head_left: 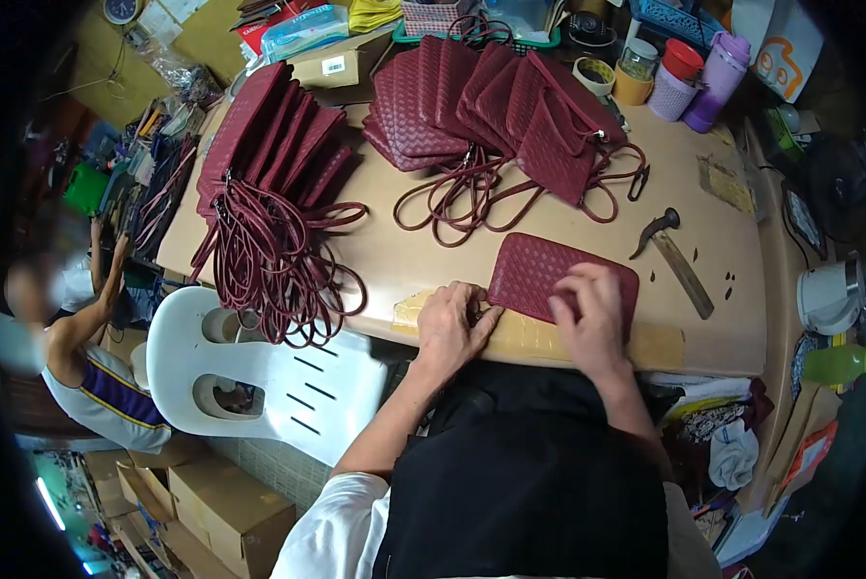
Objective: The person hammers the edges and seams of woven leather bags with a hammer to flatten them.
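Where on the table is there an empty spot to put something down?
Bare tan tabletop lies between the strap tangle and the flat dark-red woven pouch. Another patch sits right of the wooden-handled hammer. The back, with pouch stacks and plastic cups, is crowded.

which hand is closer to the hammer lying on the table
Right. The right hand rests on the maroon woven pouch, just left of the hammer. The left hand sits at the pouch's far left corner, farther from the hammer.
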`<state>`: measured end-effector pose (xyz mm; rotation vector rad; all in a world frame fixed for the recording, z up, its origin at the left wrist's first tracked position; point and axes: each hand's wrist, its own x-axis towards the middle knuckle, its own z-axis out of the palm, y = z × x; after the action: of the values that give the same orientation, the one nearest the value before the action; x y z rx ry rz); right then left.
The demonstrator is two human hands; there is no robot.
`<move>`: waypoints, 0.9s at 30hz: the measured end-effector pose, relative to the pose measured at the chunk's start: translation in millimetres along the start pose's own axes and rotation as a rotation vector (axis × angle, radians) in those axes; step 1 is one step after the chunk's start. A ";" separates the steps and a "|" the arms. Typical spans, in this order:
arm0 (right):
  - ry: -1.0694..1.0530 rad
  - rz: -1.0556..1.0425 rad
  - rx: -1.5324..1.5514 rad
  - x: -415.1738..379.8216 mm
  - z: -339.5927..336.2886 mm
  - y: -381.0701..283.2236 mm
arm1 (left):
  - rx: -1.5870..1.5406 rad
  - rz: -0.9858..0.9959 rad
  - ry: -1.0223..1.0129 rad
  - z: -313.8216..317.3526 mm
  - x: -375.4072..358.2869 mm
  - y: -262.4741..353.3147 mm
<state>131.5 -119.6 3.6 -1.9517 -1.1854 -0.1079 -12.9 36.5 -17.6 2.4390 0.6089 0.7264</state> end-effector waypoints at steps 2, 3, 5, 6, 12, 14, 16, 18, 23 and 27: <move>-0.076 -0.051 0.042 2.1 18.4 -6.0 | -0.057 -0.076 -0.030 -1.6 0.2 3.7; -0.153 -0.101 0.082 4.2 24.7 -8.6 | -0.070 -0.069 -0.009 1.8 -0.7 0.5; -0.208 -0.107 -0.008 6.9 29.2 -16.0 | -0.063 -0.044 0.018 6.3 -2.0 -5.1; -0.258 -0.107 -0.101 8.3 31.2 -18.6 | -0.059 -0.015 0.037 7.4 -1.9 -6.8; -0.294 -0.183 -0.113 7.4 26.8 -19.6 | -0.210 -0.176 -0.130 -18.6 2.3 2.5; -0.323 -0.189 -0.143 8.6 25.9 -22.8 | -0.360 -0.243 -0.256 -27.1 3.5 6.1; -0.323 -0.206 -0.135 6.9 29.9 -21.2 | -0.424 -0.258 -0.317 -26.9 3.1 2.6; -0.343 -0.236 -0.209 4.9 32.5 -22.3 | -0.558 -0.291 -0.448 -25.3 2.5 -2.3; -0.085 -0.084 0.228 2.9 33.1 -11.5 | -1.013 -0.173 -0.268 2.8 -5.9 -13.3; -0.051 -0.191 0.257 4.4 32.5 -17.8 | -0.720 -0.068 -0.203 -0.1 2.1 17.1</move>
<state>109.6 -90.5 -4.8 -1.6248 -1.3482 -0.0045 -6.8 24.6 -6.7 1.7824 0.2772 0.5363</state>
